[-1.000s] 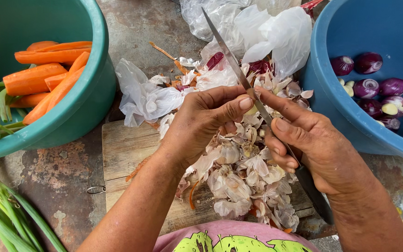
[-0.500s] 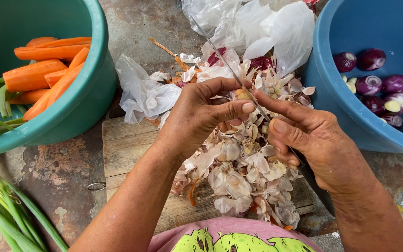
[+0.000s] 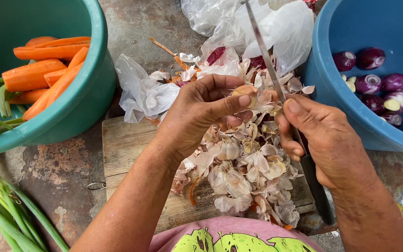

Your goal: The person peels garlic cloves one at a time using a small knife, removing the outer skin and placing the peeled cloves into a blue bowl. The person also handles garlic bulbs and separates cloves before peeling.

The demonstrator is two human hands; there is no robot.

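My left hand (image 3: 201, 116) pinches a small garlic clove (image 3: 244, 90) between thumb and fingers, above a heap of garlic skins (image 3: 243, 172) on a wooden cutting board (image 3: 127, 149). My right hand (image 3: 325, 140) grips a long knife (image 3: 264, 51) by its dark handle, thumb pressed near the blade beside the clove. The blade points up and away from me.
A green basin (image 3: 71, 107) at the left holds peeled carrots (image 3: 38, 70) and green stalks. A blue basin (image 3: 332, 93) at the right holds peeled red onions (image 3: 374, 79) and garlic cloves. Crumpled plastic bags (image 3: 257, 23) lie beyond the board. Green onion stalks (image 3: 5, 210) lie at lower left.
The knife blade swung down towards the clove and then back up to point away. My left hand turned the clove between its fingers.
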